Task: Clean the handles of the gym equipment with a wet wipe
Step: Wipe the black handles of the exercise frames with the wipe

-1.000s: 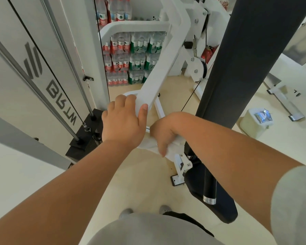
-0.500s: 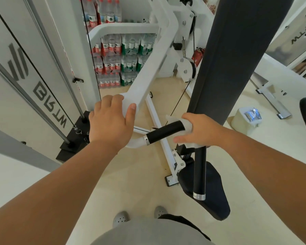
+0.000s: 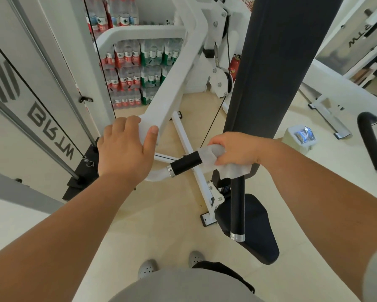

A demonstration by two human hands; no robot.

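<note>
Left hand (image 3: 126,151): grips the lower end of the white lever arm (image 3: 168,94); fingers curled over its far edge, thumb on the near face
Right hand (image 3: 237,149): fingers curled round the wet wipe (image 3: 209,158), clamping it onto the right end of the horizontal handle (image 3: 186,163)
Wet wipe: white, crumpled; partly wrapped on that handle, a flap hanging below the hand
Horizontal handle: black grip, metal collar at its left; bare between collar and wipe
Vertical handle (image 3: 237,205): black, just below the right hand; metal cap at the bottom, in front of the seat (image 3: 255,236)
Surroundings: tall black back pad (image 3: 270,62) behind the right hand; stacked water bottles (image 3: 137,68) beyond; a blue packet (image 3: 303,134) on a pale container at right (label too small to read)
</note>
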